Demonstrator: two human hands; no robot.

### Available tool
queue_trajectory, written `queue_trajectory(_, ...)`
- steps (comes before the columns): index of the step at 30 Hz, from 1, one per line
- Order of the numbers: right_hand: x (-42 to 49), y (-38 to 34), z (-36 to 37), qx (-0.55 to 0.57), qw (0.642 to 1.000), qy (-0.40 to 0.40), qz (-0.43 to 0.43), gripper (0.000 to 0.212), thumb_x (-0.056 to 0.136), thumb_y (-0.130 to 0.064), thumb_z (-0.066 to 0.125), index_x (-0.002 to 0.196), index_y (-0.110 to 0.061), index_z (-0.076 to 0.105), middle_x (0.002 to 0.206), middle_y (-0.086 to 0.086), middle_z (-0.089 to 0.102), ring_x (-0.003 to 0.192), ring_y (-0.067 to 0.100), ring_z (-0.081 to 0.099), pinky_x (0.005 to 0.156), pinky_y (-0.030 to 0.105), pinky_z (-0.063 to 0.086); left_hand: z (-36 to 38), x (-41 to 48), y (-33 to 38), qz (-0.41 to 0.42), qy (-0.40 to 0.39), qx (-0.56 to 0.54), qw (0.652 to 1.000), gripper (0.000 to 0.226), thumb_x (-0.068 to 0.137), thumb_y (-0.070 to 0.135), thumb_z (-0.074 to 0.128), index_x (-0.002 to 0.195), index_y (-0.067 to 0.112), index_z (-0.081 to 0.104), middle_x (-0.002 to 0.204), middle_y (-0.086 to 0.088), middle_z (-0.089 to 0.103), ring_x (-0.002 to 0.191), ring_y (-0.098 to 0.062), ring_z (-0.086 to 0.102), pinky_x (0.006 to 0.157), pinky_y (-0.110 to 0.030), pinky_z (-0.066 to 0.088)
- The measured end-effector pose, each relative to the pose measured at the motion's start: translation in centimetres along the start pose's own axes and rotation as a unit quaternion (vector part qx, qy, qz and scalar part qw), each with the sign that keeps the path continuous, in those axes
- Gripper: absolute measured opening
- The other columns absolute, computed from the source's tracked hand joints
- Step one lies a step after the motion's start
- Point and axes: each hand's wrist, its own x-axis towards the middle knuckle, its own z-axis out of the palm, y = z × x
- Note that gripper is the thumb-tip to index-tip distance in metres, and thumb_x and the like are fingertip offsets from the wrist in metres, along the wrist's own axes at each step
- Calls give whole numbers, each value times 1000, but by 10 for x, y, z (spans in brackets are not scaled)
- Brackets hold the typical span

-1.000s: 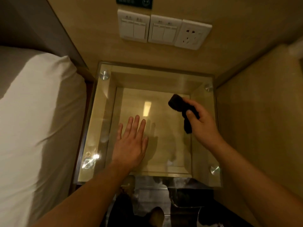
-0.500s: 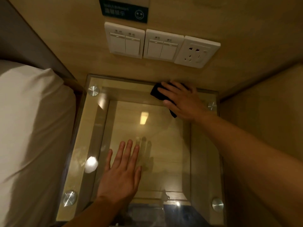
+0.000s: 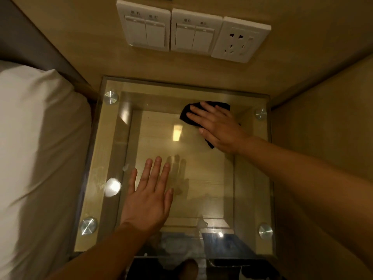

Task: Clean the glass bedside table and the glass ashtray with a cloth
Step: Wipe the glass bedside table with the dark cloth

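Note:
The glass bedside table (image 3: 252, 188) fills the middle of the view, a clear square top held by round metal studs at its corners over a wooden frame. My right hand (image 3: 218, 126) lies flat on a black cloth (image 3: 186, 114) near the table's far right part, pressing it onto the glass. My left hand (image 3: 149, 197) rests flat on the glass near the front left, fingers spread, holding nothing. No ashtray is in view.
A white-sheeted bed (image 3: 36, 158) runs along the left side of the table. The wooden wall behind carries two double switches (image 3: 147, 27) and a socket (image 3: 240, 39). A wooden panel (image 3: 327, 128) closes off the right side. Dark objects show under the glass at the front.
My right hand carried the cloth from mid-air down onto the far part of the glass and now presses it flat, sliding slightly nearer. My left hand stays planted on the glass.

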Motion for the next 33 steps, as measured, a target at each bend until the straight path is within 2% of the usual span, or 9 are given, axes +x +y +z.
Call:
queue_trajectory(7,-53,-31,26,-6,1000,0,-13,52,107,-42,28,159,-36,21,168,-12,18,156,17,10,124,46,13,-3,-2,2,-6,3,-12,1000,65,107,47,25,165,20,14,174,-6,5,161,-23,-2,128,-52,1)
queue_trajectory(11,-86,-54,43,-8,1000,13,-19,52,107,-40,29,159,-34,25,167,-9,22,156,18,14,123,47,16,-5,-2,2,-7,-7,-17,1000,65,108,49,16,166,21,6,175,-4,-2,161,-22,-7,127,-51,-3)
queue_trajectory(18,-138,-93,67,8,1000,1,-23,52,107,-43,26,158,-34,26,167,-10,23,156,18,14,122,48,16,-9,-3,4,-9,-2,-26,1000,65,108,50,12,166,21,5,175,-5,-1,161,-22,-6,127,-52,-1)
queue_trajectory(28,-198,-143,92,45,998,-7,-31,51,107,-40,36,158,-35,29,167,-12,22,157,15,9,123,44,13,-9,-5,4,-10,4,-32,999,65,108,51,12,166,22,4,175,-4,-1,161,-22,-5,128,-53,-1)
queue_trajectory(33,-218,-164,101,51,998,-22,-41,52,107,-40,37,158,-36,27,167,-14,22,156,14,10,121,43,18,-9,-5,5,-11,8,-35,999,65,107,51,13,166,22,6,175,-4,0,161,-23,-4,128,-54,0)
